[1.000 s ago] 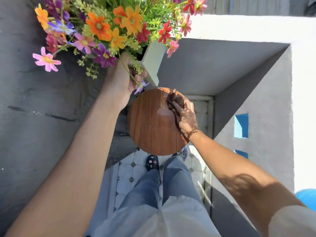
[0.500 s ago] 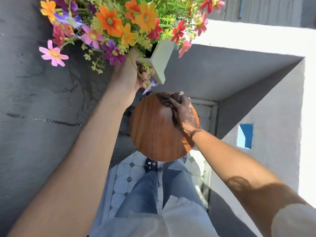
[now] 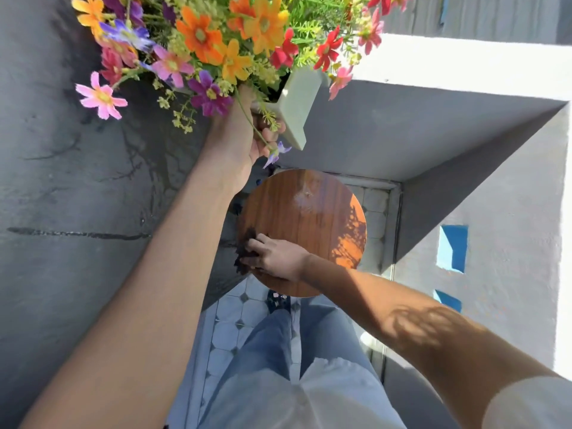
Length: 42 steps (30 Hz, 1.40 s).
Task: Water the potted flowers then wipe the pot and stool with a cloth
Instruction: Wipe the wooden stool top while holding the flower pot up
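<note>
- Currently your left hand (image 3: 244,134) is raised ahead of you, arm extended up and forward, fingers wrapped around the lower side of the pale green square-sided pot (image 3: 295,105), which it holds lifted clear of the stool and tilted.
- The pot carries a dense bunch of orange, pink, purple and red flowers (image 3: 216,41) that spreads over your left wrist; one stem with a small lilac bloom hangs across your fingers.
- Your right hand (image 3: 275,258) reaches in from the lower right, forearm crossing the near edge of the round brown wooden stool top (image 3: 309,218), palm down and fingers pointing left.
- That hand is closed on and pressing a dark crumpled cloth (image 3: 246,249) against the seat at its left near rim; part of the cloth overhangs the edge.
- A pale wet or glossy patch shows on the far half of the seat, and sunlight with leaf shadow falls on its right side.
- The stool stands on white tiled floor (image 3: 247,308) between a dark grey wall (image 3: 62,181) and a white wall (image 3: 510,212); your blue jeans (image 3: 278,342) are just below it.
</note>
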Tool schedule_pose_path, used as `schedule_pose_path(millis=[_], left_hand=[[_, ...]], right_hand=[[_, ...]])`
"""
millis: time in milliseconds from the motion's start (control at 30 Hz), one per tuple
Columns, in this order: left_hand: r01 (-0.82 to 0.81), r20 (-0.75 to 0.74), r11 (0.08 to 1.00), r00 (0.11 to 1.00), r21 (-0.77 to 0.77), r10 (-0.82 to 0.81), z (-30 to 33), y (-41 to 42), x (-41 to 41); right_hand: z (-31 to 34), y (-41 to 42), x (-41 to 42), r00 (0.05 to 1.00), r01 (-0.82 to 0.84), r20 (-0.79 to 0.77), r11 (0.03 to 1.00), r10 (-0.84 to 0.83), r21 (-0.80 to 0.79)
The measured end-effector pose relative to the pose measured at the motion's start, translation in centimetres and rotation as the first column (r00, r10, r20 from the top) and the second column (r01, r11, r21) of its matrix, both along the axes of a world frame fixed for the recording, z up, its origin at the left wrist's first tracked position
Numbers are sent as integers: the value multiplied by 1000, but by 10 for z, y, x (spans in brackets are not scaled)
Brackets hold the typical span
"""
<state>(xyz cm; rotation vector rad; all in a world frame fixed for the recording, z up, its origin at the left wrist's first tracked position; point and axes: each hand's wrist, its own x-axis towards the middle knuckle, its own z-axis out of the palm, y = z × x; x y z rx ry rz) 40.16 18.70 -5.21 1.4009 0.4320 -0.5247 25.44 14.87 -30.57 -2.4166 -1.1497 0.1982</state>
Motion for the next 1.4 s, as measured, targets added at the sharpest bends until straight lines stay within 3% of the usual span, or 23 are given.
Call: schedule_pose_path(millis=[33, 100, 200, 267, 300, 367, 433, 500, 567, 633, 733, 800, 867, 900, 933, 967, 1033, 1100, 1133, 1200, 1233, 1300, 1400], left_hand=[[2, -3, 1000, 1000, 0, -2, 0, 1, 0], [8, -9, 1000, 1000, 3, -8, 0, 1, 0], [1, -18, 1000, 1000, 19, 0, -1, 4, -2], [14, -17, 1000, 1000, 18, -14, -1, 5, -4], [18, -17, 1000, 1000, 13, -18, -1, 5, -5], [16, -22, 1000, 1000, 4, -16, -3, 6, -7], [4, -36, 1000, 999, 10, -4, -5, 6, -8], [0, -51, 1000, 999, 22, 1, -6, 6, -9], [0, -44, 1000, 999, 31, 1, -7, 8, -13], [6, -31, 1000, 1000, 31, -5, -8, 10, -18], [21, -40, 999, 999, 36, -19, -12, 13, -26], [28, -50, 999, 998, 33, -26, -17, 16, -32], [45, -58, 999, 997, 17, -44, -24, 21, -40], [52, -62, 999, 997, 12, -51, -27, 23, -45], [55, -66, 998, 996, 16, -54, -30, 24, -49], [56, -73, 998, 996, 28, -54, -32, 26, -53], [59, -89, 997, 995, 49, -54, -34, 28, -63], [52, -103, 998, 994, 47, -47, -37, 29, -73], [40, -114, 998, 993, 52, -34, -40, 30, -77], [31, -135, 997, 991, 66, -22, -48, 34, -87], [33, -146, 997, 989, 65, -23, -51, 35, -92], [34, -163, 998, 986, 54, -24, -60, 37, -102], [42, -169, 998, 985, 47, -34, -71, 40, -119]], right_hand=[[-3, -7, 13, 998, 43, 39, 999, -43, 4], [-3, -27, 42, 949, 305, 72, 952, -306, 18], [-2, -60, 81, 651, 759, -22, 651, -759, 1], [-2, -61, 90, 502, 862, -49, 504, -863, -47], [0, -53, 88, 494, 866, -41, 496, -868, -59], [5, -24, 68, 611, 789, -31, 612, -791, -61], [7, 5, 36, 812, 580, -49, 814, -581, -47], [4, 21, 3, 945, 323, -46, 946, -324, -16], [3, 23, -27, 994, 102, -52, 995, -101, 14], [0, 6, -32, 999, 6, -41, 1000, -5, 20], [-2, -45, 0, 961, 245, 127, 969, -245, 16], [-7, -84, 11, 778, 621, 126, 784, -615, -12], [-14, -112, -6, 332, 922, -170, 357, -928, -149], [-25, -117, -21, 54, 954, -428, 173, -902, -245], [-29, -118, -33, -49, 958, -540, 113, -840, -263], [-29, -113, -36, 10, 946, -478, 163, -878, -279], [-29, -96, -36, 420, 899, -91, 428, -903, -96], [-17, -67, -59, 740, 671, 49, 741, -670, 1], [-14, -57, -79, 848, 527, 60, 850, -527, 12], [-9, -47, -113, 934, 351, 82, 936, -348, -22], [-12, -52, -123, 939, 339, 65, 940, -337, -25], [-13, -70, -122, 821, 567, 56, 823, -568, 31], [-4, -111, -103, 292, 949, -132, 304, -947, -83]])
